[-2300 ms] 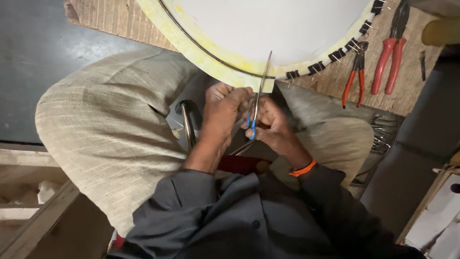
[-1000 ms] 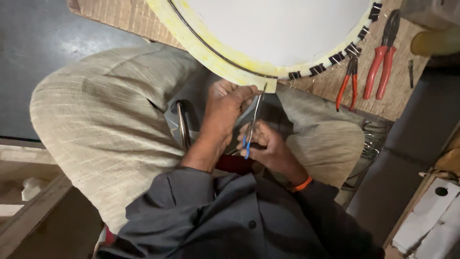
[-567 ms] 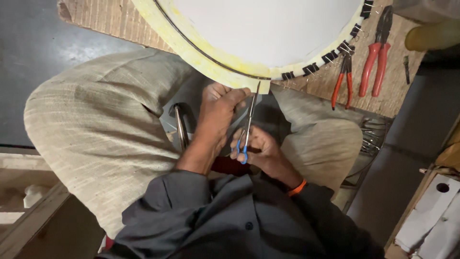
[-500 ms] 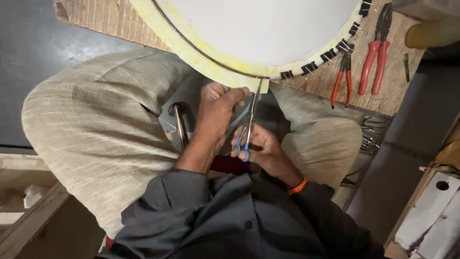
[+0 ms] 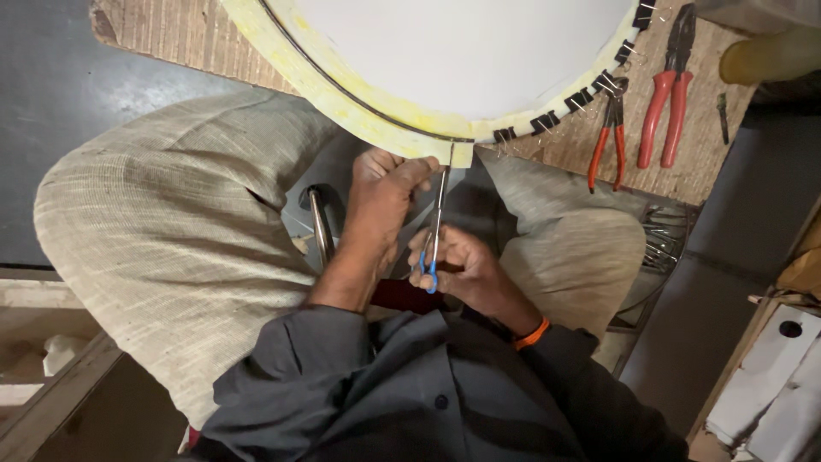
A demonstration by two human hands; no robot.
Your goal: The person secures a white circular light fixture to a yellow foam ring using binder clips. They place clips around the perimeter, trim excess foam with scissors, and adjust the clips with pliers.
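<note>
Fingers of right hand [image 5: 466, 274] closed on blue-handled scissors [image 5: 434, 224]; left hand [image 5: 385, 192] pinches pliable yellow rim strip [image 5: 342, 90] beside blades; grip thin strip near cut.

Two pairs of red-handled pliers [image 5: 637, 120] are laid on a woven mat [image 5: 667, 162], up and to the right of the hands. A yellowish rounded object [image 5: 770, 56] is seen beyond them at the upper right. A bunch of thin metal pins [image 5: 663, 235] is lodged further right. A curved metal bar [image 5: 321, 229] is seen just left of them. White boxes [image 5: 770, 385] are stacked at the lower right.
</note>
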